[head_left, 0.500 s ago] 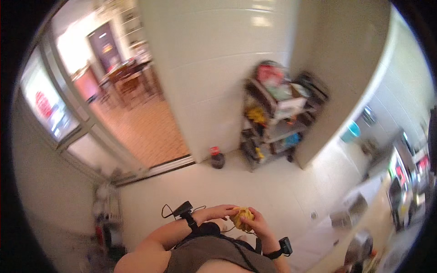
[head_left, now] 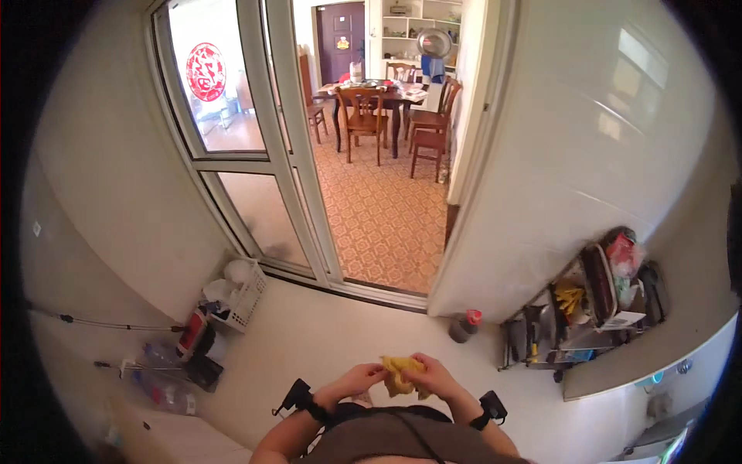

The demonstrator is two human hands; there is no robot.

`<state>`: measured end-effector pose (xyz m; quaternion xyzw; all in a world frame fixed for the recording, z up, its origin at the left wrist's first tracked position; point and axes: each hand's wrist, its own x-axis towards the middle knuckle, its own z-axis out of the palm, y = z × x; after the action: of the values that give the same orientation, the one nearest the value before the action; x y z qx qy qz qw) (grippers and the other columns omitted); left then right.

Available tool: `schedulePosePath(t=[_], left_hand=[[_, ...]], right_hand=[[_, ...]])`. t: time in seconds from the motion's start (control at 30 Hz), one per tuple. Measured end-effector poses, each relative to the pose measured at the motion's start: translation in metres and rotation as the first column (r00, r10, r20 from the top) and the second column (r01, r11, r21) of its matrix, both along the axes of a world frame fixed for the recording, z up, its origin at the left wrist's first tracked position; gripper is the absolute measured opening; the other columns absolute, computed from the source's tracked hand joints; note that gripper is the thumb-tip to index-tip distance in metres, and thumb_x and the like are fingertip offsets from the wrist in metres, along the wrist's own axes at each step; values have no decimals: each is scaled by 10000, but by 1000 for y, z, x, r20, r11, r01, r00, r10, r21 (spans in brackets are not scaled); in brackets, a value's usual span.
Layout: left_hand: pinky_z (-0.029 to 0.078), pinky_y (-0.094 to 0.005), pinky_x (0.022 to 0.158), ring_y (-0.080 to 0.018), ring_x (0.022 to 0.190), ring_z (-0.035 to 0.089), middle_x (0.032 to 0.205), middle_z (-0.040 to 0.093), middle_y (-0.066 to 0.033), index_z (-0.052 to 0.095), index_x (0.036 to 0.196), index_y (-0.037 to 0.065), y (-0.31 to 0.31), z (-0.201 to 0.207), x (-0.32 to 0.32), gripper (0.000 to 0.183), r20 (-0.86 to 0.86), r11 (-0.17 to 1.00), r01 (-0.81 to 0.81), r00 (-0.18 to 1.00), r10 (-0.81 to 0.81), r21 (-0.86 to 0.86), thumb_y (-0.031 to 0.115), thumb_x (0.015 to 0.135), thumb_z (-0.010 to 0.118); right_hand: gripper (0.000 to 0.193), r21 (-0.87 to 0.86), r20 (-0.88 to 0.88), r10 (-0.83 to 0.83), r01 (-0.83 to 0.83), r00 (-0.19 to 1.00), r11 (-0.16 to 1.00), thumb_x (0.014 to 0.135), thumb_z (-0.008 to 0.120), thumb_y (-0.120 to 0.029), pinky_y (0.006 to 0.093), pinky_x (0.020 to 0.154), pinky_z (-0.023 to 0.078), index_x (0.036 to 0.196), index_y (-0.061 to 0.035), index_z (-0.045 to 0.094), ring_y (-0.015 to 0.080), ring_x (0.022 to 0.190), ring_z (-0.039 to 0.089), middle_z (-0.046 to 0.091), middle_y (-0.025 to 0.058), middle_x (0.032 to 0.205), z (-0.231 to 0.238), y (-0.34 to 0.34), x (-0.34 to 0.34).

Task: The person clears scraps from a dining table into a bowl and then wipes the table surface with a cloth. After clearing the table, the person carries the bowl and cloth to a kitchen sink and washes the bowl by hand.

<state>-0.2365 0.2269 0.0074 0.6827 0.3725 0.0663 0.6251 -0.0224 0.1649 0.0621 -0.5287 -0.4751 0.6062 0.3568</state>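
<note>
A crumpled yellow cloth (head_left: 399, 376) hangs between my two hands in front of my body, above the pale floor. With its fingertips, my left hand (head_left: 363, 378) pinches the cloth's left edge. On the other side my right hand (head_left: 434, 377) grips the upper right of the cloth, its fingers closed on it. Part of the cloth droops below the fingers. Each wrist wears a strap with a small black device.
Ahead stands a sliding glass door (head_left: 278, 166), open onto a room with a dining table (head_left: 398, 99) and chairs. To the right are a dark bottle (head_left: 465, 328) and a loaded shelf rack (head_left: 550, 329). A white basket (head_left: 249, 298) and plastic bottles (head_left: 171, 396) lie left.
My body has turned left, so the doorway now lies straight ahead and the rack sits farther right. The cloth, bunched before, is spread somewhat more between my hands.
</note>
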Motion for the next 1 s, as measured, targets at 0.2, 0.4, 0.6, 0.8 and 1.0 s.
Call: schedulePosePath(t=[0.2,0.4,0.6,0.8,1.0], left_hand=[[451,-284,804,-153,929,567,1011,616,-80,557,1165,40,126,9,-70,344,128,934,-347,926,356,-87,279,928,485],[467,-286,781,-155,943,565,1088,560,-83,433,1282,93,234,11,-44,417,221,891,-405,867,445,-205,301,924,485],[511,-341,783,-182,950,578,1087,556,-70,455,1225,17,356,-6,11,510,345,815,-386,764,545,-432,434,933,421],[511,-310,767,-155,912,585,1048,570,-62,488,1162,10,506,-18,59,396,393,597,-689,458,798,-410,340,951,430],[515,-321,748,-177,895,604,1010,589,-51,499,1146,46,621,15,102,330,393,526,-749,378,838,-402,305,945,456]], right_hand=[[305,53,-124,-56,63,991,997,814,645,-225,243,672,469,1029,-31,547,98,764,561,594,34,867,17,143,-39],[331,20,-59,36,-35,998,999,817,644,-254,255,705,474,1048,-37,549,118,798,576,601,42,901,10,276,-43],[434,195,296,206,-270,933,943,779,646,-327,304,754,469,1076,-22,560,175,858,589,617,89,903,14,446,-27],[418,260,550,294,-495,781,829,795,539,-337,386,766,476,1113,-67,566,338,896,606,626,184,974,54,628,1],[350,396,224,306,-373,925,839,814,577,-285,349,743,479,1077,-54,577,253,864,618,635,141,942,54,785,30]])
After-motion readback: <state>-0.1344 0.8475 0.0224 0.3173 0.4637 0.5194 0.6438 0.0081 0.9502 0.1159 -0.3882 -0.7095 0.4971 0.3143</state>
